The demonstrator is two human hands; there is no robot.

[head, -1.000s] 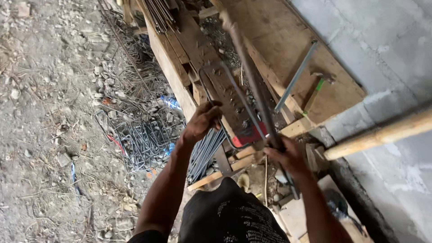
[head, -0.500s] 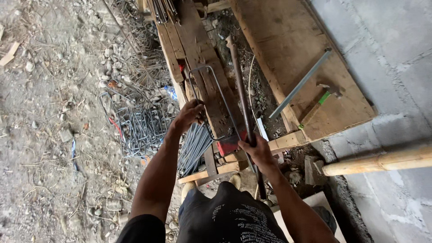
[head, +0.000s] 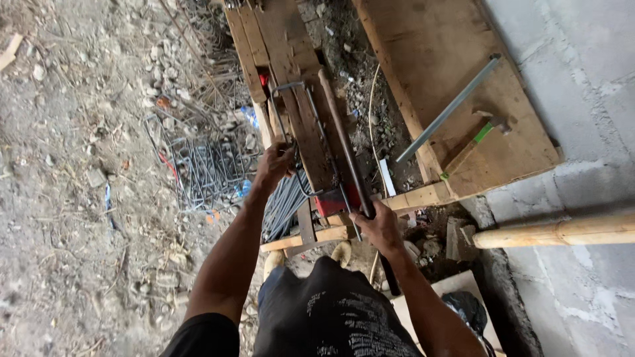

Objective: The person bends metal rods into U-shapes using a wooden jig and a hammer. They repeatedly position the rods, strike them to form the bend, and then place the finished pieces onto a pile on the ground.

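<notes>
bench (head: 291, 39): top cut by edge | left hand (head: 274, 165): fingertips hidden behind bent rod (head: 288, 89)

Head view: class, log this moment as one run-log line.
left hand: grips bent steel rod | right hand: grips long bending lever | wooden bench: under both

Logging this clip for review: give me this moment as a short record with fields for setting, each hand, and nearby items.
Setting: dirt and rubble ground beside a grey block wall
Work surface: narrow brown wooden plank bench
Left hand: grips a thin bent steel rod lying on the bench
Right hand: closed around a long dark metal lever bar
Nearby: green-handled hammer and grey metal strip on a plywood board; pile of bent wire stirrups on the ground
</notes>
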